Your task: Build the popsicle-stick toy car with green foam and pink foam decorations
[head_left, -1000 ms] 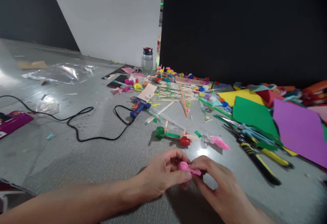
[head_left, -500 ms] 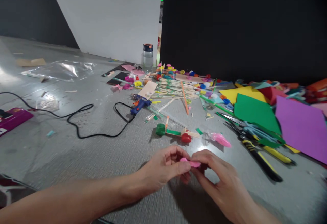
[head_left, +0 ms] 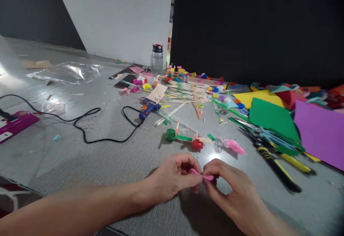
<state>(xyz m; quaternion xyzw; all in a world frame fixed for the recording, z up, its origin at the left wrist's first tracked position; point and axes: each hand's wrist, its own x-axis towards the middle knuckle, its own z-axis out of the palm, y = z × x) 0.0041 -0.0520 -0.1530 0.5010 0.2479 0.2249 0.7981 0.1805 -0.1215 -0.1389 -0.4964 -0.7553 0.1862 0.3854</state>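
Between my two hands is a small soft pink piece, apparently modelling clay (head_left: 208, 177), thinned at its middle. My left hand (head_left: 181, 175) pinches one end with thumb and fingers. The other end is in the fingertips of my right hand (head_left: 232, 189). Just beyond them a little craft-stick car (head_left: 185, 138) rests on the table, with green and red round parts at its ends. To its right lies a pink lump (head_left: 234, 146), partly in clear plastic wrap.
A blue glue gun (head_left: 147, 110) with a black cord lies left of centre. At right are scissors (head_left: 268, 133), yellow-black-handled pliers (head_left: 276, 168) and coloured sheets (head_left: 271, 119). Farther back stand a water bottle (head_left: 157, 56) and piled craft sticks (head_left: 182, 91). A purple power strip (head_left: 23, 123) sits far left.
The pink piece has become narrower in the middle and flares toward its right end. Both hands keep their pinch. The whole view has shifted slightly.
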